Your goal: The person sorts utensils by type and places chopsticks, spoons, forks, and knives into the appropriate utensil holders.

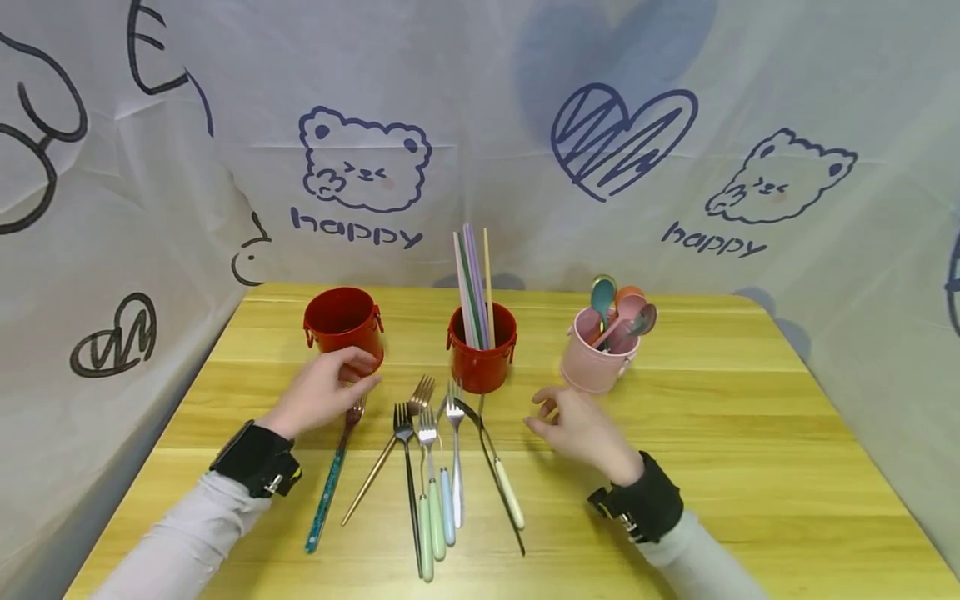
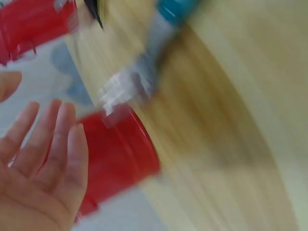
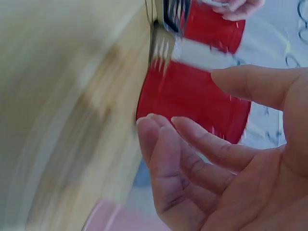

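Note:
My left hand (image 1: 322,392) hovers with relaxed fingers in front of the left red bucket (image 1: 360,340), holding nothing; I cannot tell whether it touches the rim. Just below it lies a fork with a teal handle (image 1: 326,500), its tines partly behind the hand. My right hand (image 1: 581,429), loosely curled around nothing, is in front of the pink bucket (image 1: 588,367). Between the hands lie a gold fork (image 1: 371,475), a black fork (image 1: 412,492), a silver fork (image 1: 457,475), green-handled cutlery (image 1: 437,525), a light-blue handle (image 1: 447,504) and a cream-handled piece (image 1: 510,492).
The middle red bucket (image 1: 483,367) holds several thin coloured sticks (image 1: 474,283). Several spoons (image 1: 603,296) stand in the pink bucket. A wood-grain table (image 1: 750,450) lies beneath everything, with a white cloth (image 1: 480,100) bearing drawings behind it.

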{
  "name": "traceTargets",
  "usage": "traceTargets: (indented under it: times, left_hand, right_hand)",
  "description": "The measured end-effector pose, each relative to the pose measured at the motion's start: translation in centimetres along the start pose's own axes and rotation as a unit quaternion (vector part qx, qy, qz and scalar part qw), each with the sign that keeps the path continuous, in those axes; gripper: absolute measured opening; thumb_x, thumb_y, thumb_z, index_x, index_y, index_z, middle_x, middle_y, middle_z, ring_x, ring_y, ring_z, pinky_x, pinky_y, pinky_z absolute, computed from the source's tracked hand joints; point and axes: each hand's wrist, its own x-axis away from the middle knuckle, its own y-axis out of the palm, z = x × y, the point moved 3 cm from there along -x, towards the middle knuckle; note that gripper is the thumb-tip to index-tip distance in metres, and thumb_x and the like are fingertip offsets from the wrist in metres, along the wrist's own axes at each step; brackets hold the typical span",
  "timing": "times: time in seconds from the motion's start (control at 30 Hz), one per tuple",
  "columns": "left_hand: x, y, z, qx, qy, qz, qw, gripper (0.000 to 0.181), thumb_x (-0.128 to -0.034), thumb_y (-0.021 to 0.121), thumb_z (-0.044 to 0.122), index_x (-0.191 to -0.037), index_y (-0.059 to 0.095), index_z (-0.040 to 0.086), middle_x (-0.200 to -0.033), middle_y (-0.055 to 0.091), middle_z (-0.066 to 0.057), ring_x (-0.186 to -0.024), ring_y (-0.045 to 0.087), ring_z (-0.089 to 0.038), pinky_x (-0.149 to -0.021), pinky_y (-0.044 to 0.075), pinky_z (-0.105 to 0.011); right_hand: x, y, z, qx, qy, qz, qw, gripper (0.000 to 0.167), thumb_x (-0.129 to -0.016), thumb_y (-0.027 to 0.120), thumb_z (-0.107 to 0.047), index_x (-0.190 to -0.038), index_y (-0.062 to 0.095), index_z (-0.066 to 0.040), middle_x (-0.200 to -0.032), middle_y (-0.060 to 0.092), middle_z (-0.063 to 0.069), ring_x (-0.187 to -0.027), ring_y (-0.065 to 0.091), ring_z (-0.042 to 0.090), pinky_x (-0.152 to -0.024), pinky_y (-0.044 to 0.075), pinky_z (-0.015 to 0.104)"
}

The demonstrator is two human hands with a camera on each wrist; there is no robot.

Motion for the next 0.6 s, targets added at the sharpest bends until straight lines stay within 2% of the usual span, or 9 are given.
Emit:
traceTargets:
  times: [0.1,0.2,0.3,0.37,0.47,0.6]
  left_hand:
    - [1.1,-1.8,-1.4,-0.027,-0.047,0.045,0.9975,0.028,-0.095,0.07,0.026,-0.107,0.066,0.001,-0.1,0.074,-0.016,-0.089,0.072,-0.028,-0.078,0.06,-0.04]
    - [1.9,-3.2,-2.6,-0.051,-0.097,0.098,0.9892,0.039,-0.0928,0.071,0.038,-0.103,0.062,0.001,-0.096,0.072,-0.018,-0.085,0.069,-0.028,-0.07,0.053,-0.033]
    - [2.3,-4.0,-3.4,-0.049,-0.127,0.142,0.9805,0.058,-0.0902,0.071,0.046,-0.116,0.053,-0.002,-0.103,0.064,-0.021,-0.09,0.063,-0.032,-0.069,0.045,-0.03]
    - [2.1,-4.3,-3.6,-0.032,-0.134,0.161,0.9773,0.071,-0.0889,0.073,0.047,-0.13,0.043,-0.003,-0.113,0.058,-0.024,-0.097,0.058,-0.036,-0.073,0.045,-0.035]
    - [1.4,-4.7,-3.8,-0.004,-0.13,0.173,0.9762,0.091,-0.0875,0.075,0.045,-0.148,0.026,-0.002,-0.131,0.047,-0.029,-0.115,0.05,-0.043,-0.087,0.049,-0.05]
    - [-0.2,-4.8,-3.7,0.022,-0.129,0.156,0.9792,0.109,-0.086,0.076,0.048,-0.158,0.01,0.001,-0.15,0.034,-0.032,-0.136,0.038,-0.048,-0.107,0.04,-0.067]
  right_hand:
    - [-0.4,1.1,-1.4,0.011,-0.022,-0.026,0.9994,0.029,-0.09,0.073,-0.022,-0.109,0.069,-0.001,-0.088,0.071,0.003,-0.075,0.062,0.009,-0.07,0.052,0.026]
    - [-0.7,1.9,-2.3,0.018,-0.04,-0.051,0.9977,0.023,-0.089,0.073,-0.021,-0.104,0.069,-0.003,-0.082,0.069,0.001,-0.07,0.058,0.007,-0.066,0.049,0.023]
    - [-1.0,2.6,-3.0,0.019,-0.046,-0.069,0.9964,0.019,-0.089,0.073,-0.018,-0.101,0.068,-0.004,-0.079,0.067,0.0,-0.068,0.056,0.008,-0.064,0.048,0.023]
    - [-1.1,3.0,-3.4,0.02,-0.045,-0.076,0.9959,0.019,-0.089,0.074,-0.018,-0.099,0.068,-0.004,-0.076,0.064,0.0,-0.066,0.054,0.01,-0.062,0.046,0.024]
    - [-1.2,3.6,-3.8,0.027,-0.044,-0.085,0.995,0.02,-0.089,0.075,-0.02,-0.098,0.067,-0.004,-0.074,0.062,0.0,-0.065,0.054,0.011,-0.061,0.045,0.024]
    - [-1.3,4.3,-4.1,0.045,-0.042,-0.091,0.9939,0.021,-0.088,0.076,-0.023,-0.094,0.066,-0.005,-0.072,0.059,0.0,-0.065,0.052,0.014,-0.061,0.043,0.026]
